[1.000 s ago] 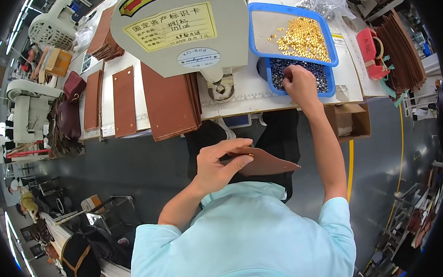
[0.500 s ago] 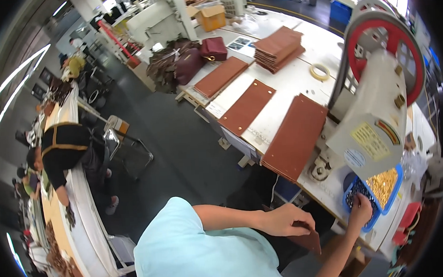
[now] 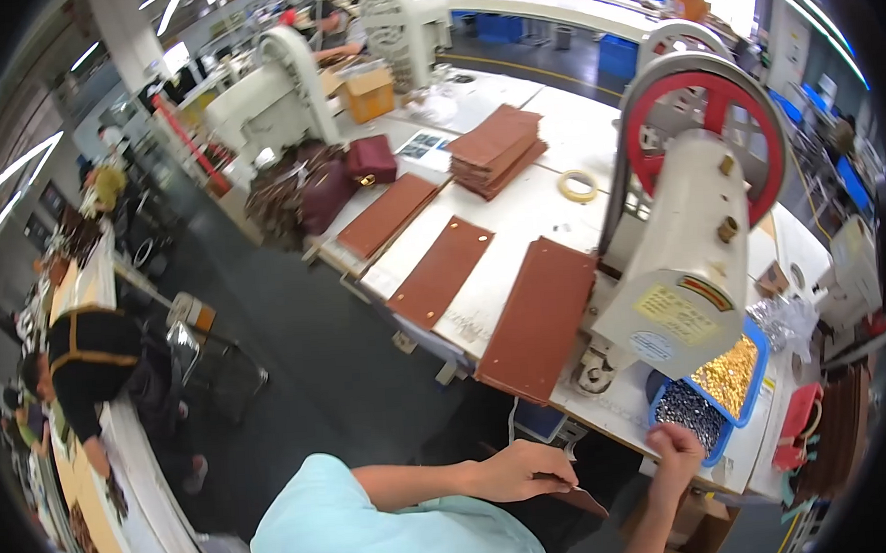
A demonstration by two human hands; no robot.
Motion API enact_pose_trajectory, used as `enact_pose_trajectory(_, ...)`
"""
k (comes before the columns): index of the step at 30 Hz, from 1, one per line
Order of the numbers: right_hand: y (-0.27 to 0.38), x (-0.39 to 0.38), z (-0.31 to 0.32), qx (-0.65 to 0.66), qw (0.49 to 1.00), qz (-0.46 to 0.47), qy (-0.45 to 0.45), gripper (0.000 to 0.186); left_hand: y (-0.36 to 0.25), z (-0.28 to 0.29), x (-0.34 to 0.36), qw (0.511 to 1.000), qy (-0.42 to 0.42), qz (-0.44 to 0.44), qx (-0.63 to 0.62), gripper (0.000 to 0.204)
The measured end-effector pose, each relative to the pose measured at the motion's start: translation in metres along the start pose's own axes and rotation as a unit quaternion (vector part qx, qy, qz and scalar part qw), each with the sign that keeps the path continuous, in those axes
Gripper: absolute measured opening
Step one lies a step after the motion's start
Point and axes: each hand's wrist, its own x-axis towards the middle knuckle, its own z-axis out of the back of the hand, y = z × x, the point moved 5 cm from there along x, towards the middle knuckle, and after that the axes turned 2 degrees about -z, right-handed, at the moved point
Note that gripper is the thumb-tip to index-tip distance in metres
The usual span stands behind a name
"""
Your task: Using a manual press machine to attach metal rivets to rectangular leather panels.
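Observation:
My left hand (image 3: 521, 472) is closed on a brown leather piece (image 3: 586, 501), whose corner sticks out past the fingers above my lap. My right hand (image 3: 677, 450) is at the near edge of a blue tray (image 3: 714, 457). Its fingertips are pinched together, and anything between them is too small to make out. Small dark metal fasteners (image 3: 687, 413) fill this tray, and gold-coloured ones (image 3: 729, 372) lie in the blue tray (image 3: 761, 345) beside it. A stack of brown leather panels (image 3: 538, 322) lies left of a pale press machine (image 3: 674, 254) with a red wheel.
One brown panel with gold fasteners (image 3: 441, 271) lies further left, with more brown panels (image 3: 388, 215) and a folded stack (image 3: 496, 149) behind. A tape roll (image 3: 578, 186) sits on the white table. A red-handled item (image 3: 798, 426) is at far right. A co-worker (image 3: 97, 360) bends over another table.
My right hand has come out of the dark fasteners to the tray's near edge. My left hand still holds the leather piece. The whole view has shifted.

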Motion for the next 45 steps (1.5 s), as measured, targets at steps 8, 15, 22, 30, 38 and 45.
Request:
enact_pose_trajectory(8, -0.018, -0.099, -0.059, 0.138, 0.958, -0.191, 0.161, 0.014, 0.007, -0.009, -0.004, 0.998, 0.036, -0.002, 0.058, 0.016)
enact_pose_trajectory(15, -0.031, -0.120, -0.070, 0.134, 0.950, -0.250, 0.132, 0.013, 0.014, -0.013, -0.010, 0.996, 0.055, 0.049, 0.042, 0.017)
enact_pose_trajectory(22, -0.023, -0.124, -0.069, 0.179, 0.940, -0.264, 0.124, 0.016, 0.008, -0.012, -0.009, 0.996, 0.051, 0.066, 0.033, 0.018)
enact_pose_trajectory(30, -0.011, -0.122, -0.068, 0.144, 0.958, -0.201, 0.143, 0.015, 0.007, -0.007, -0.012, 0.994, 0.045, 0.101, 0.026, 0.016)
enact_pose_trajectory(38, -0.012, -0.119, -0.070, 0.130, 0.959, -0.192, 0.160, 0.013, 0.005, -0.004, -0.014, 0.995, 0.035, 0.084, 0.039, 0.015)
enact_pose_trajectory(45, -0.009, -0.121, -0.066, 0.102, 0.961, -0.173, 0.189, 0.017, 0.006, -0.005, -0.014, 0.993, 0.034, 0.110, 0.019, 0.014)
